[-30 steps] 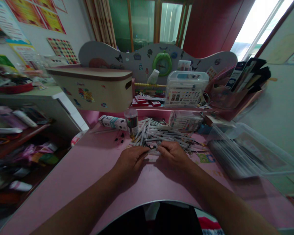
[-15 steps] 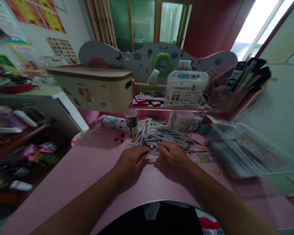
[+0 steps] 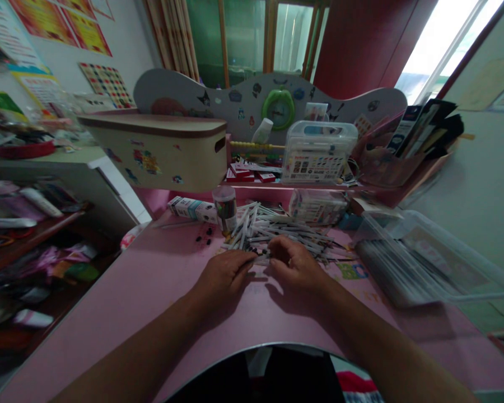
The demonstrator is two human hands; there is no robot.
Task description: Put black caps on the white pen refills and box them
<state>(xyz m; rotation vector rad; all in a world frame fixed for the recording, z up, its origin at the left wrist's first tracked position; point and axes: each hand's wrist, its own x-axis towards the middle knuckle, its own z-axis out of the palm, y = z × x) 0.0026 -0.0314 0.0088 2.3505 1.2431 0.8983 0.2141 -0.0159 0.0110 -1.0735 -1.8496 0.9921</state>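
Fingers [image 3: 248, 256] of the left hand [image 3: 223, 272] are pinched together at their tips on a slim pale item [image 3: 261, 259], which is too small and blurred to identify closely. Thumb and forefinger of the right hand [image 3: 296, 262] stand parted in a loose curl just beside its far end, with a gap visible between them; nothing can be made out in their hold. Both hands are over the pink surface [image 3: 138, 313]. Directly beyond them lies a loose pile of slim pale sticks [image 3: 292, 232], heaped in mixed directions. Just left of the pile, a clear jar [image 3: 225, 208] stands upright, holding dark, slender contents. Further left are a few small dark pieces [image 3: 204, 238] and, behind them, a printed carton [image 3: 193, 209] lying on its side, contents hidden. Behind the pile rests a clear pack [image 3: 318, 207] containing pale items, not individually distinguishable. On the right, a clear plastic bin [image 3: 493, 280] has a bundle of grey slender items [image 3: 397, 274] lying along its left side. On the shelf above: a cream box [image 3: 163, 154], lid on, stickered, interior unseen; small red boxes [image 3: 240, 174]; a clear carrying case [image 3: 319, 157], upright, with a printed panel; and a pink holder [image 3: 388, 170], filled with dark and pale flat articles projecting above its rim.
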